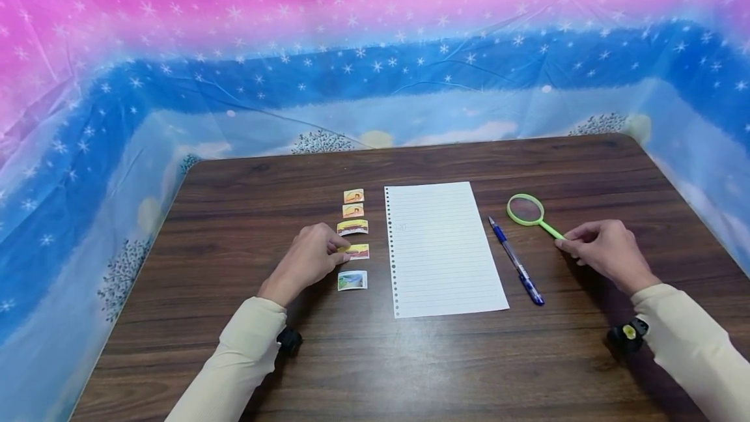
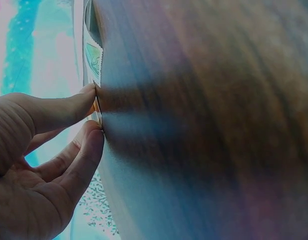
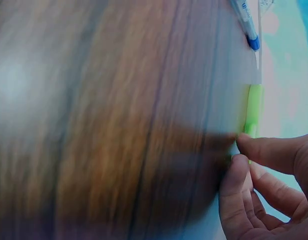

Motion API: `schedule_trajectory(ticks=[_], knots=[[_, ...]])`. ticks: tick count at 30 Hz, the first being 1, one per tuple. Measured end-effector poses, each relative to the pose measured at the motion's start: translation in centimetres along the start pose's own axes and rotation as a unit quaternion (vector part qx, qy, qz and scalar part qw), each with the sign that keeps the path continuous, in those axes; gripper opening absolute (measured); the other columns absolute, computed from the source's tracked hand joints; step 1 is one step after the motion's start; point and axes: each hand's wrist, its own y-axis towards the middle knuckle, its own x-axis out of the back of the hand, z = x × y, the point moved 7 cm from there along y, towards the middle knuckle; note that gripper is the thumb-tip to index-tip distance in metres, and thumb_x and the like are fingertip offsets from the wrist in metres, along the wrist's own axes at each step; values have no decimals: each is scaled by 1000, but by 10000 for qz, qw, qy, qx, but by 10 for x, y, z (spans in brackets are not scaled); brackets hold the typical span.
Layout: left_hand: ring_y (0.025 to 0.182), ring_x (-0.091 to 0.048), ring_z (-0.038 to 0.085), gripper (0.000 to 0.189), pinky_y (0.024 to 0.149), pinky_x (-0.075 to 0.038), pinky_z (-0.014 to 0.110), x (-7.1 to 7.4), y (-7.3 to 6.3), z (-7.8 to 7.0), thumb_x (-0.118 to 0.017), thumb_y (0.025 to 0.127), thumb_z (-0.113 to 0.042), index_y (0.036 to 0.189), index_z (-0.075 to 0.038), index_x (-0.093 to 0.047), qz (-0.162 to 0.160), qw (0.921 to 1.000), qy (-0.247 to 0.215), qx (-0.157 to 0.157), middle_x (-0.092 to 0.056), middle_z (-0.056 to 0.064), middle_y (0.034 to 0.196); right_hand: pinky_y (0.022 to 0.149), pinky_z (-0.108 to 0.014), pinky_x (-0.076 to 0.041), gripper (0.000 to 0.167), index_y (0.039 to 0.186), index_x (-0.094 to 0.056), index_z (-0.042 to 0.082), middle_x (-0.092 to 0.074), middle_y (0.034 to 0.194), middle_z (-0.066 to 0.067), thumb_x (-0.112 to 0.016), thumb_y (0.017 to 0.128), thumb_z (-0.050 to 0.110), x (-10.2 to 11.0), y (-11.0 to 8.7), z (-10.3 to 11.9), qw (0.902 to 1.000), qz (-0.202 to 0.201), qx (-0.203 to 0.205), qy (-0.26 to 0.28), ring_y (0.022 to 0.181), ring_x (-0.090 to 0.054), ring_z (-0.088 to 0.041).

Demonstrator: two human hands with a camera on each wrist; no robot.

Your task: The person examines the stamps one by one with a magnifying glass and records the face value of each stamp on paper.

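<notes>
Pinching the fourth stamp (image 1: 359, 252) down a column of five, the left hand (image 1: 309, 254) works beside the paper (image 1: 448, 259); the right hand's (image 1: 608, 254) fingers grasp the magnifying glass (image 1: 541, 223). The stamps look laid out, none yet under the lens; the pen (image 1: 515, 260) lies unheld.

High head view, close wrist views, shared table (image 1: 445, 370)

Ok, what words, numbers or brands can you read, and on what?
None reads clearly.
Lined paper: mark near the upper left, too faint to read.
Pen: lettering on the barrel, too blurred.
Stamps: any print is too small.
</notes>
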Motion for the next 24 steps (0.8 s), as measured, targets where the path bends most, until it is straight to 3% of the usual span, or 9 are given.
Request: schedule_trajectory(ticks=[11, 24], knots=[[100, -70, 23, 15, 86, -57, 43, 1, -1, -1, -75, 93, -11, 106, -9, -81, 40, 10000, 5, 30, -73, 7, 105, 56, -31, -56, 30, 102, -74, -7, -73, 82, -10, -73, 95, 22, 1, 4, 9, 9995, -169, -95, 243, 64, -67, -16], [99, -70, 23, 15, 87, -57, 43, 2, -1, -2, -76, 92, -11, 106, -8, -81, 62, 10000, 33, 68, -73, 7, 105, 58, -31, -56, 24, 100, -74, -7, -73, 86, -17, -73, 95, 17, -7, 11, 48, 9985, -144, 296, 444, 65, -68, -20]])
